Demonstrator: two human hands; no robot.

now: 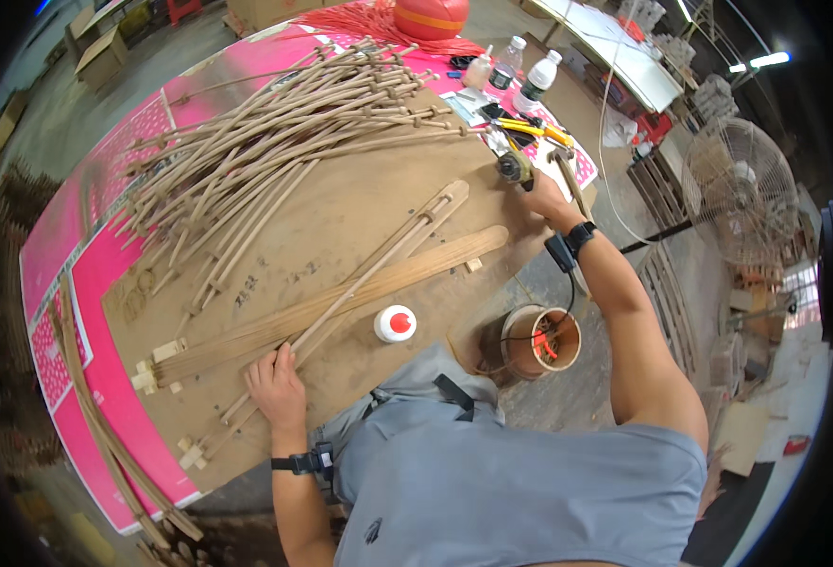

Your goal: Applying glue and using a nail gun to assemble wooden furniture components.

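Note:
My left hand [277,386] is closed round a long thin wooden rod [355,285], near its lower end. The rod runs diagonally along a wooden slat with a pointed end [456,194]. Beside it lies a wider wooden slat [435,264] with a rounded end, its lower end against small wood blocks [144,378]. At the right edge of the board my right hand [547,200] grips a dark and olive power drill [515,170]; the hand partly hides it. A white bottle with a red top [396,324] stands near my body.
A big pile of knobbed wooden rods [275,142] covers the far left of the cardboard-topped table [322,208]. Bottles [535,80] and yellow-handled tools [535,128] lie far right. A round bucket [568,345] stands by my right side, a fan [739,189] beyond.

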